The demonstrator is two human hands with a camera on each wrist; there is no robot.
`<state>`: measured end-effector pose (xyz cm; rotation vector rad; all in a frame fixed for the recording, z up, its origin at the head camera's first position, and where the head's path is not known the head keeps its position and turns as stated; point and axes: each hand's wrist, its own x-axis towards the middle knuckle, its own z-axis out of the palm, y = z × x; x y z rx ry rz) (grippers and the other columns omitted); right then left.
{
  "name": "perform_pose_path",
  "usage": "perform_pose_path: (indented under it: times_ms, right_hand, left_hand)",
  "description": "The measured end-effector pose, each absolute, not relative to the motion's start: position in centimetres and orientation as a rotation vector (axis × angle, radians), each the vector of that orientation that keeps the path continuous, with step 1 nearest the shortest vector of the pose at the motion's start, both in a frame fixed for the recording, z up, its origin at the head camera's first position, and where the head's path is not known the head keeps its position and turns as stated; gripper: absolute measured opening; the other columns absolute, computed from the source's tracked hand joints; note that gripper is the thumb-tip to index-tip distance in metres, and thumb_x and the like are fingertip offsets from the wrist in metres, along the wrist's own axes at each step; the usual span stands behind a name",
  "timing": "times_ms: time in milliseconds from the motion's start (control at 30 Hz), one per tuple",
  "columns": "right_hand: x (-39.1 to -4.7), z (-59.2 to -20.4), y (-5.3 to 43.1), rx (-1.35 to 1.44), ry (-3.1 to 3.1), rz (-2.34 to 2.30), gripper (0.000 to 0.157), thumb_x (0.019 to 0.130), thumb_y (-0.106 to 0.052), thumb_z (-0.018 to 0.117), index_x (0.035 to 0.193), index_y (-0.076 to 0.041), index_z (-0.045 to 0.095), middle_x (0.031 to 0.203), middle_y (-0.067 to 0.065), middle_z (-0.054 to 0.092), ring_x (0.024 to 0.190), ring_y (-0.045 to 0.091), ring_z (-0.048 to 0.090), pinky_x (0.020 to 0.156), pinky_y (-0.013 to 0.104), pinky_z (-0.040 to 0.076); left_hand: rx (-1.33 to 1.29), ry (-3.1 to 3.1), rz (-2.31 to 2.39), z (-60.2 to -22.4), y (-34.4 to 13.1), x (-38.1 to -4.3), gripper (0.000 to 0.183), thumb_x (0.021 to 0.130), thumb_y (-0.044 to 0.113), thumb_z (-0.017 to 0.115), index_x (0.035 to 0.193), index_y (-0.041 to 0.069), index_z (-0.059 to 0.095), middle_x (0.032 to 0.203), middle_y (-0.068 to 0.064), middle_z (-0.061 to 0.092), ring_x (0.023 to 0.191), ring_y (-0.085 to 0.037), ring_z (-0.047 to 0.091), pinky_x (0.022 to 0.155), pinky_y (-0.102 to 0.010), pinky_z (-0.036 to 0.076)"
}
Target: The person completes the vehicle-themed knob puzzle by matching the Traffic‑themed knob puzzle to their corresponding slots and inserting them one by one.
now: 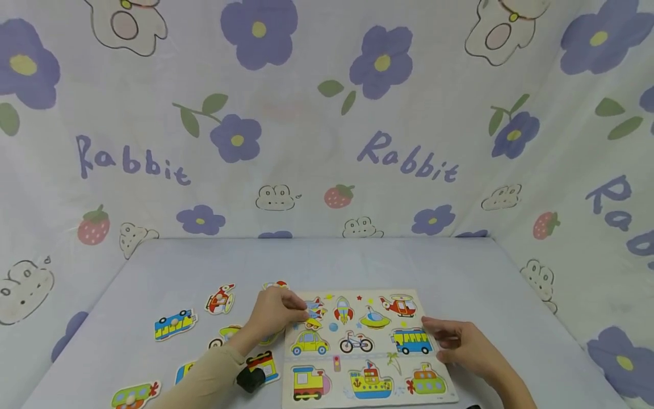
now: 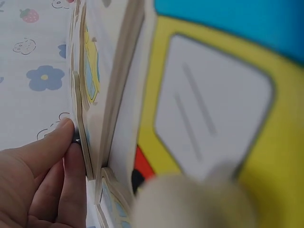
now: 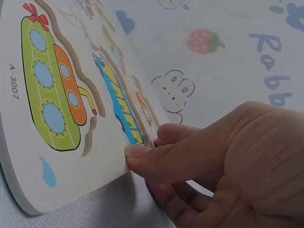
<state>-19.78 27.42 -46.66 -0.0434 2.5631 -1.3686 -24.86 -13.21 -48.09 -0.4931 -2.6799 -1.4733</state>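
Note:
My left hand (image 1: 276, 311) pinches an airplane puzzle piece (image 1: 315, 314) over the upper left corner of the puzzle board (image 1: 339, 392). In the left wrist view, the thumb and fingers (image 2: 69, 137) meet at a small dark knob on the thin wooden piece, seen edge-on. Whether the piece sits in its recess cannot be told. At the board's right edge, my right hand (image 1: 467, 343) grips the rim beside the bus picture (image 1: 413, 341). The right wrist view has the thumb (image 3: 140, 156) on the board's top face, near the printed green submarine (image 3: 50, 90).
Loose knobbed pieces lie left of the board: a red helicopter (image 1: 221, 299), a blue and yellow bus (image 1: 175, 325), a train (image 1: 265, 363) and a green submarine (image 1: 135, 396). Others are partly hidden by the left arm. A patterned cloth wall (image 1: 306, 142) rises behind the table.

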Motion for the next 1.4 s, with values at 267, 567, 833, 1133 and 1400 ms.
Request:
perform_pose_path:
  times_ms: [267,567,833,1133,1400]
  right_hand:
    - [-19.7,-46.9,27.5,-0.079,2.546,-1.384,0.062,0.072,0.01,0.077,0.131,-0.004,0.063,0.13,0.009,0.062,0.104,0.023,0.058,0.089,0.04,0.051]
    - [-19.6,-47.0,27.4,-0.033,2.53,-1.398,0.063,0.071,0.01,0.078,0.131,-0.005,0.063,0.129,0.009,0.062,0.102,0.023,0.059,0.087,0.04,0.051]
    - [-19.4,-47.1,27.5,-0.016,2.539,-1.386,0.063,0.07,0.011,0.078,0.129,-0.006,0.065,0.132,0.006,0.061,0.102,0.022,0.06,0.087,0.039,0.052]
    - [-19.7,-47.0,27.7,-0.034,2.53,-1.397,0.061,0.072,0.011,0.077,0.13,-0.005,0.064,0.134,0.007,0.059,0.103,0.022,0.06,0.088,0.039,0.051]
    - [-19.9,-47.0,27.6,-0.02,2.528,-1.405,0.061,0.072,0.011,0.077,0.13,-0.005,0.064,0.134,0.006,0.059,0.103,0.022,0.06,0.088,0.039,0.051]
  left_hand:
    - [-0.43,-2.667,-1.46,-47.9,-13.0,-24.6,0.009,0.078,0.014,0.084,0.083,0.012,0.076,0.076,0.007,0.07,0.073,-0.008,0.066,0.069,-0.029,0.054]
    - [-0.27,-2.622,-1.461,-48.4,-11.9,-24.5,0.011,0.076,0.012,0.086,0.077,0.013,0.076,0.071,0.008,0.069,0.067,-0.008,0.066,0.064,-0.028,0.054]
    - [-0.22,-2.61,-1.433,-48.4,-11.4,-24.4,0.01,0.076,0.013,0.086,0.077,0.014,0.076,0.069,0.01,0.068,0.066,-0.007,0.064,0.063,-0.028,0.053]
    - [-0.217,-2.61,-1.363,-48.0,-11.3,-24.2,0.008,0.077,0.014,0.085,0.078,0.013,0.077,0.07,0.01,0.068,0.066,-0.006,0.062,0.063,-0.029,0.052]
    - [-0.213,-2.577,-1.402,-48.1,-11.2,-24.6,0.009,0.078,0.01,0.084,0.081,0.01,0.076,0.073,0.008,0.068,0.068,-0.007,0.064,0.065,-0.029,0.053]
